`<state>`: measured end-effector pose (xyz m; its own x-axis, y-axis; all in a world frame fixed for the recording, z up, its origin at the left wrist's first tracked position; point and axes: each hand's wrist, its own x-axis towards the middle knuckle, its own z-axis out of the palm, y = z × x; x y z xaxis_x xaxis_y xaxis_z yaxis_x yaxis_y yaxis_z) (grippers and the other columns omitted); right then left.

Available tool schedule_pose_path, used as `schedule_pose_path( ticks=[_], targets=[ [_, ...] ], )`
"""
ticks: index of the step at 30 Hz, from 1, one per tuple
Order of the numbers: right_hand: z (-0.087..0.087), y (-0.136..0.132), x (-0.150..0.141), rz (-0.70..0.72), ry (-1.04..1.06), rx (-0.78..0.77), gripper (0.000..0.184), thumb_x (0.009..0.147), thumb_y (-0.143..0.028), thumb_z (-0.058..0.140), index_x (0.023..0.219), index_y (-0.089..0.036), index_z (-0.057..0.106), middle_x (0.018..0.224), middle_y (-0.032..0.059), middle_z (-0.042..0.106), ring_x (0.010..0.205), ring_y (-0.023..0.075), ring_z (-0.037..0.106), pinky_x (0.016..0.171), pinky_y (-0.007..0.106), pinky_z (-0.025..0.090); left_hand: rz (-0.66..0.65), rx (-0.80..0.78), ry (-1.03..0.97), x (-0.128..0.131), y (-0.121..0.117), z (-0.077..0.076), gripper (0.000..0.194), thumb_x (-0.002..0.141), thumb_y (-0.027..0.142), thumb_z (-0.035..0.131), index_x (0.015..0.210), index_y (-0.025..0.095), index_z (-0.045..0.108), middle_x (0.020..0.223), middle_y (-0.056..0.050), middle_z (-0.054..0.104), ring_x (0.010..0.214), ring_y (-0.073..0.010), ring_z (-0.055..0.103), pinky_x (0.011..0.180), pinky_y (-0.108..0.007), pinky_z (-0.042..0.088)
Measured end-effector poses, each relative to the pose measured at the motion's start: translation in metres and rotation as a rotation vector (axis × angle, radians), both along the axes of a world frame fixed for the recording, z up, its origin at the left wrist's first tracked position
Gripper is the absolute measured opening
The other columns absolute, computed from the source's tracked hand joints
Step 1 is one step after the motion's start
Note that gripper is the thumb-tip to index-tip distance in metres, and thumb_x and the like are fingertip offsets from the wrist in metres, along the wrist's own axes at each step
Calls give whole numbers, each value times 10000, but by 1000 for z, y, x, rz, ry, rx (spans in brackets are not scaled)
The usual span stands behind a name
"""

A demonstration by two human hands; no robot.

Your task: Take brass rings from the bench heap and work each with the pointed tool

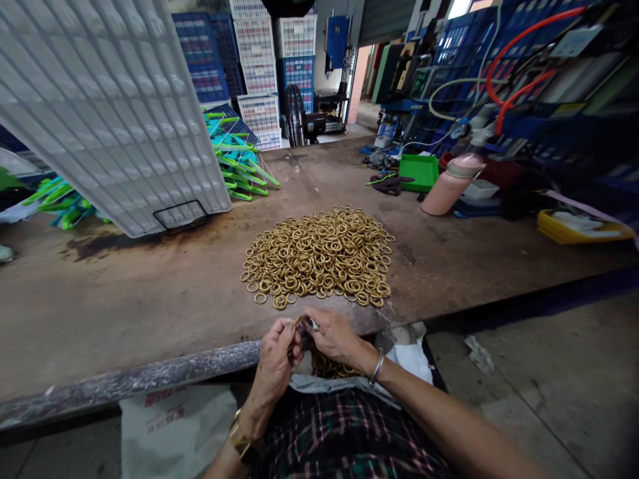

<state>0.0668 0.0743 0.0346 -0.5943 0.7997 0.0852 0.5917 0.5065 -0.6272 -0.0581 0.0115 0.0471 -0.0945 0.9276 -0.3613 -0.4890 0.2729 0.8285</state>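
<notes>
A heap of gold-coloured metal rings (319, 256) lies on the brown table, just beyond both hands. At the table's front edge, my left hand (277, 349) is closed, with a gold ring (298, 320) between thumb and fingertips. Its fingertips almost meet those of my right hand (334, 336), also closed, around a small object with a pale, shiny part (313, 324) that is too small to name. Below the hands, more gold rings (332, 367) sit in a pale cloth or bag at my lap, partly hidden by the right hand and wrist.
A tall grey ribbed panel (114, 113) stands at left, with green and turquoise plastic pieces (237, 156) behind it. To the right are a pink bottle (452, 186), a green tray (419, 173) and a yellow tray (574, 229). A white sack (177, 429) hangs below the table edge.
</notes>
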Motion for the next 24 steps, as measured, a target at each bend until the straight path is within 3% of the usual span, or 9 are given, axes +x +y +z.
schedule_pose_path(
  ticks=[5,10,17,21,24],
  targets=[
    [7,-6,-2,75,-162,22,249,697,-90,414,905,-166,527,727,32,594,624,137,492,581,239,294,-5,26,122,-1,0,-7,312,727,467,579,733,189,438,541,75,455,387,-38,350,367,-155,265],
    [14,-6,-5,88,-230,6,264,720,-87,378,926,-158,527,783,60,610,660,154,520,589,251,308,-5,45,203,-1,-1,-12,290,752,460,550,755,188,451,530,73,457,392,-44,363,367,-152,284],
    [12,-8,-9,39,-335,9,227,771,-130,388,957,-156,515,804,81,648,669,170,581,556,254,311,4,57,296,-1,-3,-11,306,768,466,527,689,180,449,491,73,438,366,-40,350,350,-152,287],
    [12,2,-9,-48,-428,2,220,786,-130,386,960,-137,521,793,108,655,688,189,601,560,257,328,-71,77,217,2,-13,-1,299,769,444,543,667,175,461,481,69,430,367,-42,356,358,-162,301],
    [12,10,-11,-108,-439,17,235,785,-108,382,976,-137,516,787,102,654,696,185,600,571,253,333,-87,76,3,4,-19,4,276,755,418,573,675,178,462,536,55,471,386,-48,382,358,-170,304]
  ],
)
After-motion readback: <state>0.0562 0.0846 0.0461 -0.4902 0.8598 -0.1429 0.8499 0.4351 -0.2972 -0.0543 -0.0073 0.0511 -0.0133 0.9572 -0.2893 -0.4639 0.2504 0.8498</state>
